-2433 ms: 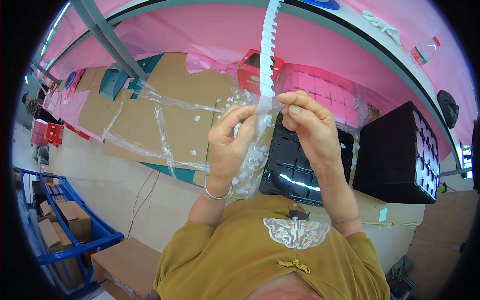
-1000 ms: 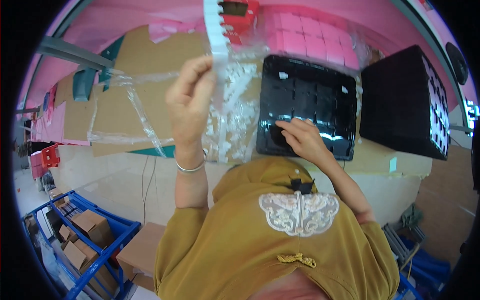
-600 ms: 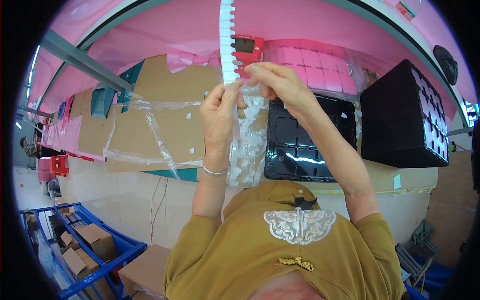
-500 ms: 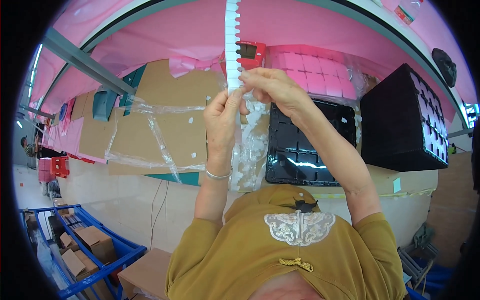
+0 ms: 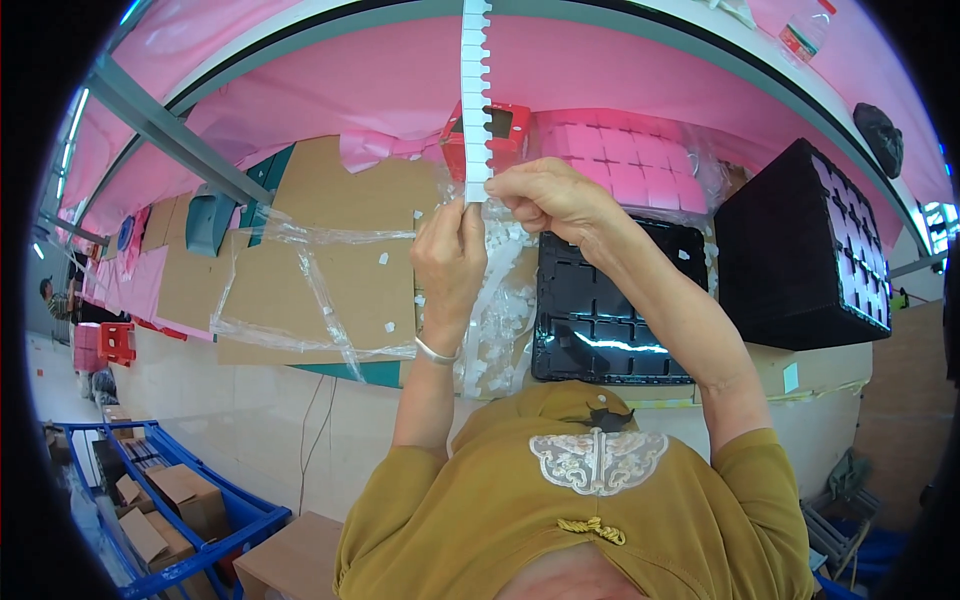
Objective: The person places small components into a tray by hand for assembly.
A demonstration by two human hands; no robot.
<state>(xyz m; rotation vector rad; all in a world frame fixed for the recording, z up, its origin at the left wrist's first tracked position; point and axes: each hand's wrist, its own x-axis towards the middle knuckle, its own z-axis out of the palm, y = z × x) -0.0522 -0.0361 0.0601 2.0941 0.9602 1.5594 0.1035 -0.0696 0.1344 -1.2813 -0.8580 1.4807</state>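
White and narrow, a notched strip (image 5: 474,90) runs from the top edge of the frame down to the two hands just above the centre, its teeth along the right side. The left hand (image 5: 448,250), with a silvery bracelet (image 5: 436,352) at the wrist, holds the strip's lower end in a narrow pinch of thumb and fingers. The right hand (image 5: 560,205) comes in from the right, its thumb and forefinger drawn close together at the notched edge; whether they grip a tooth cannot be told.

Below the right forearm, right of centre, a glossy black tray (image 5: 590,310) lies on the cardboard-covered tabletop (image 5: 350,200). White scraps (image 5: 500,300) are strewn over clear film just left of the tray, with a few more on the brown cardboard. Long bands of clear tape (image 5: 325,295) cross the cardboard on the left side of the frame.

Behind the hands, in the upper middle, sit an open red box (image 5: 453,150) and, to its right, a pink gridded block (image 5: 620,155) beside clear wrap. A tall black block (image 5: 785,260) stands at the right. At upper left lies a teal dustpan (image 5: 208,222); at lower left, a blue-framed cart (image 5: 240,512) holds cardboard boxes (image 5: 190,495).
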